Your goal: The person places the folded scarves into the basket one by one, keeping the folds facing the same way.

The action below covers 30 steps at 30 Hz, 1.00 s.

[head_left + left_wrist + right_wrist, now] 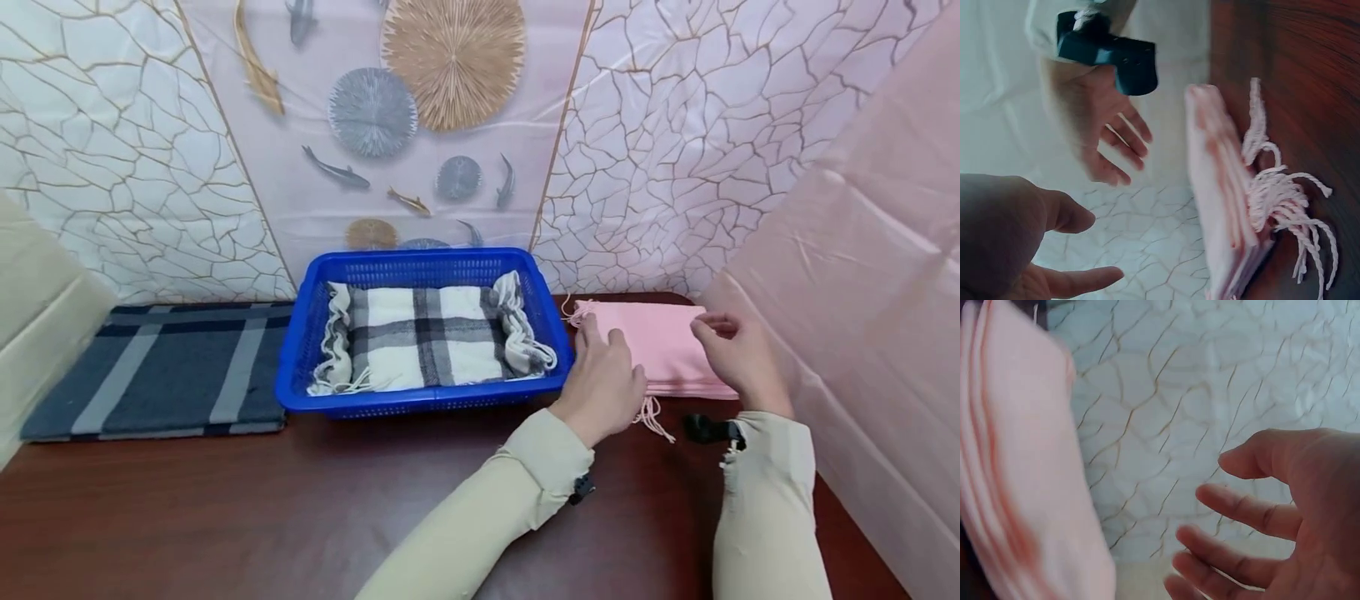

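A folded pink scarf (660, 342) with twisted fringe lies on the table at the right, its layers stacked flat. My left hand (603, 383) hovers by its left end, fingers loosely extended. In the left wrist view, a gap separates that hand's thumb and finger from the pink layers (1216, 181). Over the scarf's right end is my right hand (742, 358), thumb and fingers spread apart. The right wrist view has nothing between the fingers of the right hand (1260, 519), and the scarf (1041, 450) stands off to one side.
A blue plastic basket (427, 396) holds a folded black-and-white checked scarf (427, 333) with fringe at both ends. Left of it lies a folded dark blue-grey striped cloth (180, 367). Patterned sheeting (645, 150) stands behind the brown table (262, 508), and pale sheeting (855, 317) borders the right side.
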Tool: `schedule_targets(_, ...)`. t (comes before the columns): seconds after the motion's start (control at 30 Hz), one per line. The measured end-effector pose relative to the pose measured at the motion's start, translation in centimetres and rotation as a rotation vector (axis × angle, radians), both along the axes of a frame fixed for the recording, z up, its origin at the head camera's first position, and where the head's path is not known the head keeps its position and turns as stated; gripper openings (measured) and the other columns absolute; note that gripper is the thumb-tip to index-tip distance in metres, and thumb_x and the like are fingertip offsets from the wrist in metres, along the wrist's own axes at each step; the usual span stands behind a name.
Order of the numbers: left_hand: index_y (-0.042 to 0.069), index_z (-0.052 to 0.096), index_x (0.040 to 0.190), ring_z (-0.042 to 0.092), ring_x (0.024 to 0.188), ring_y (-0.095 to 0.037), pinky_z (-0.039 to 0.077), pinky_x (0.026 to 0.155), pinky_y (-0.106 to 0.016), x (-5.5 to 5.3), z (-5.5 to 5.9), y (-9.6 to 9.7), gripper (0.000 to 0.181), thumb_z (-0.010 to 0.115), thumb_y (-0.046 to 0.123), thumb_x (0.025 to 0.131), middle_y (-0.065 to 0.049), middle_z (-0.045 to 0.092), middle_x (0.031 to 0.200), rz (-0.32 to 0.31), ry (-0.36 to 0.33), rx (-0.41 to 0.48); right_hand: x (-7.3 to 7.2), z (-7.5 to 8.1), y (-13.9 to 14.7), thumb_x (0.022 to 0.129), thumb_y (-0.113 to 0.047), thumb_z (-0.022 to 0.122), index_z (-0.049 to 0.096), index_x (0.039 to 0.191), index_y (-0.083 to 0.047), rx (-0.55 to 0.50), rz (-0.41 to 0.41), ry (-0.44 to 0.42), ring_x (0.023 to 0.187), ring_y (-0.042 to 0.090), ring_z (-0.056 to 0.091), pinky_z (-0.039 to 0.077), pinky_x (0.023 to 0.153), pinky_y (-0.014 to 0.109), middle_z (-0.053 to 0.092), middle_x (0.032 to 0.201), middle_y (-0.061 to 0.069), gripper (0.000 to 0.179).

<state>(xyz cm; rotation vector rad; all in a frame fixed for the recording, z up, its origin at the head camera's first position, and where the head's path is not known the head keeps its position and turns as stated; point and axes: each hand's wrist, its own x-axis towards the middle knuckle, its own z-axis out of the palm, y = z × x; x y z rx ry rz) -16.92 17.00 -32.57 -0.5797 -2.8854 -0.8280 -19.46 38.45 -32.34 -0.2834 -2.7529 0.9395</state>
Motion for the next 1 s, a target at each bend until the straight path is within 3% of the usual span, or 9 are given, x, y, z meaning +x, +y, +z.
schedule_targets(0.1,0.007,0.057,0.131,0.036,0.146,-0.035,0.047,0.110,-0.027,-0.3,-0.4,1.4,0.042,0.057,0.037,0.101,-0.024,0.031,0.158,0.016,0.010,-0.108,-0.1,-0.7,1.4,0.105,-0.042,0.045,0.058,0.135,0.003,0.029,-0.042,-0.054,0.118,0.042,0.059,0.044,0.084,0.039,0.058,0.135,0.035,0.056)
schedule_targets(0.2,0.010,0.058,0.130,0.038,0.144,-0.034,0.048,0.108,-0.027,-0.9,-1.1,2.6,0.043,0.060,0.040,0.099,-0.021,0.032,0.157,0.070,-0.029,-0.149,-0.5,-1.5,2.4,0.105,-0.048,0.042,0.055,0.138,0.004,0.021,-0.060,-0.088,0.131,0.049,0.051,0.044,0.096,0.052,0.053,0.142,0.035,0.063)
schedule_targets(0.33,0.012,0.057,0.134,0.040,0.142,-0.033,0.047,0.107,-0.028,-2.1,-2.4,4.0,0.050,0.061,0.045,0.097,-0.019,0.030,0.160,0.155,-0.121,-0.131,-1.0,-2.6,3.3,0.106,-0.050,0.035,0.051,0.142,0.007,0.020,-0.071,-0.119,0.136,0.056,0.040,0.035,0.108,0.065,0.046,0.149,0.035,0.070)
schedule_targets(0.47,0.015,0.053,0.142,0.041,0.142,-0.031,0.047,0.106,-0.029,-3.0,-3.5,5.2,0.055,0.061,0.046,0.097,-0.017,0.030,0.161,0.225,-0.224,-0.076,-1.2,-3.7,4.2,0.106,-0.051,0.029,0.040,0.149,0.008,0.052,-0.096,-0.204,0.135,0.063,0.033,0.031,0.106,0.072,0.036,0.153,0.038,0.075)
schedule_targets(0.57,0.020,0.057,0.137,0.044,0.136,-0.028,0.050,0.100,-0.031,-3.4,-4.1,5.8,0.046,0.064,0.040,0.097,-0.014,0.036,0.155,0.269,-0.275,-0.003,-1.1,-4.4,4.7,0.106,-0.050,0.026,0.034,0.151,0.010,0.061,-0.108,-0.274,0.135,0.062,0.035,0.034,0.105,0.072,0.033,0.153,0.039,0.076)
schedule_targets(0.7,0.021,0.067,0.123,0.047,0.126,-0.030,0.051,0.093,-0.032,-3.9,-4.8,6.3,0.027,0.065,0.030,0.097,-0.014,0.045,0.140,0.283,-0.271,0.086,-1.0,-4.9,5.1,0.107,-0.039,0.025,0.031,0.147,0.017,0.044,-0.090,-0.258,0.136,0.060,0.036,0.033,0.109,0.068,0.033,0.149,0.044,0.069)
schedule_targets(0.87,0.017,0.072,0.113,0.057,0.120,-0.032,0.053,0.094,-0.031,-4.5,-5.7,5.9,0.017,0.067,0.020,0.097,-0.018,0.053,0.130,0.303,-0.219,0.151,-1.0,-5.3,5.4,0.107,-0.027,0.026,0.027,0.146,0.019,0.052,-0.090,-0.236,0.132,0.064,0.035,0.031,0.112,0.068,0.033,0.145,0.048,0.061)
schedule_targets(1.0,0.012,0.073,0.106,0.066,0.106,-0.029,0.057,0.086,-0.032,-4.7,-6.3,5.3,0.024,0.079,0.011,0.084,-0.018,0.062,0.116,0.303,-0.156,0.164,-0.9,-5.7,5.6,0.106,-0.024,0.027,0.030,0.143,0.020,0.101,-0.106,-0.262,0.128,0.066,0.038,0.034,0.108,0.070,0.035,0.141,0.049,0.058)
